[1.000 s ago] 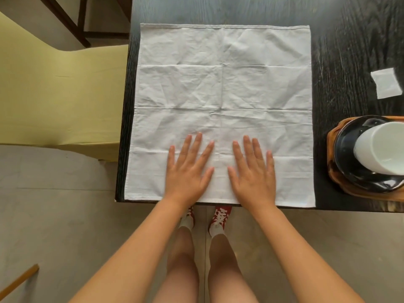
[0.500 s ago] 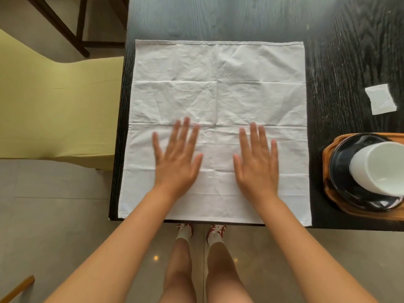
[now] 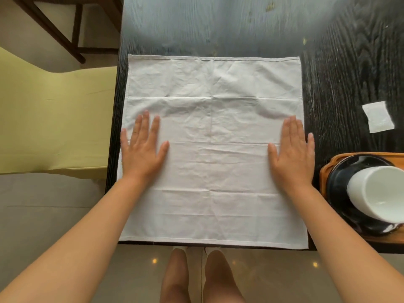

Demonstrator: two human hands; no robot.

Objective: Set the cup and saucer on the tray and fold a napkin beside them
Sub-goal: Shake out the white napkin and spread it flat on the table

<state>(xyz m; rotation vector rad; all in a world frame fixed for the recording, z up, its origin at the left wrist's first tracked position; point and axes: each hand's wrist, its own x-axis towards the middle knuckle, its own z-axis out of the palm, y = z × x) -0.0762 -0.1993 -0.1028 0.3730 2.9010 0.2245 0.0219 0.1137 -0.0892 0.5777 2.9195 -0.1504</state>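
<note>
A large white cloth napkin (image 3: 214, 167) lies spread flat and creased on the dark wooden table (image 3: 341, 68). My left hand (image 3: 143, 149) rests palm down on its left edge, fingers apart. My right hand (image 3: 291, 149) rests palm down on its right edge, also flat. At the right, a wooden tray (image 3: 323, 178) holds a black saucer (image 3: 341, 186), and a white cup (image 3: 380, 191) sits on that saucer, partly cut off by the frame.
A small white folded paper square (image 3: 378, 119) lies on the table right of the napkin. A yellow-green chair seat (image 3: 54, 119) stands left of the table. The table's near edge runs just under the napkin's hem; my legs show below.
Both hands have slid apart across the napkin, from its near middle out to its left and right edges. The view has shifted, so the napkin sits lower in the frame.
</note>
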